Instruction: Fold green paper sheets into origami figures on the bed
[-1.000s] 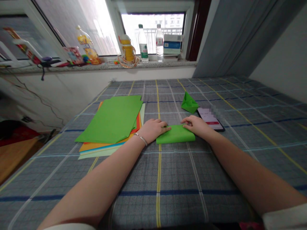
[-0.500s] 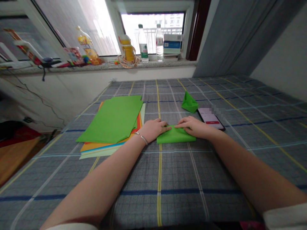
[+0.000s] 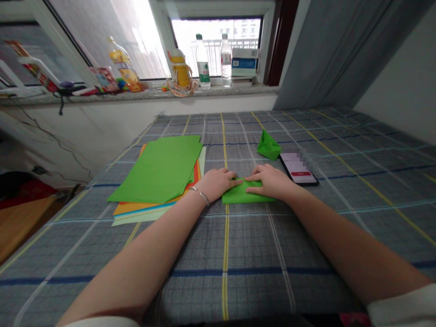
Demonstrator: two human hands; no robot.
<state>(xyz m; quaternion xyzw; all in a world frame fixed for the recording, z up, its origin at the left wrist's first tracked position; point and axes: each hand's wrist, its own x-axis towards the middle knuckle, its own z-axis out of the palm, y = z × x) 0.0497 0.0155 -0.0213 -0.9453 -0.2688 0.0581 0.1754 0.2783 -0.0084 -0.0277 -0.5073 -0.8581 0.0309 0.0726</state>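
A folded piece of green paper [image 3: 235, 196] lies flat on the checked cloth in front of me. My left hand [image 3: 218, 184] rests on its left part, fingers stretched toward the middle and pressing down. A silver bangle circles that wrist. On the right part of the paper lies my right hand [image 3: 269, 181], thumb and forefinger spread apart, covering its right end. The fingertips of both hands come close together at the paper's far edge. Behind the right hand stands a folded green paper shape [image 3: 269, 146] with a pointed top.
A phone [image 3: 299, 170] with a lit screen lies beyond my right wrist. To the left is a stack of coloured sheets, a green sheet [image 3: 163, 170] uppermost. Bottles, a yellow cup [image 3: 182, 72] and boxes [image 3: 244, 66] line the windowsill [image 3: 218, 92].
My right hand has slid a little to the left over the folded paper, its thumb now apart from the forefinger. My left hand has stayed in place.
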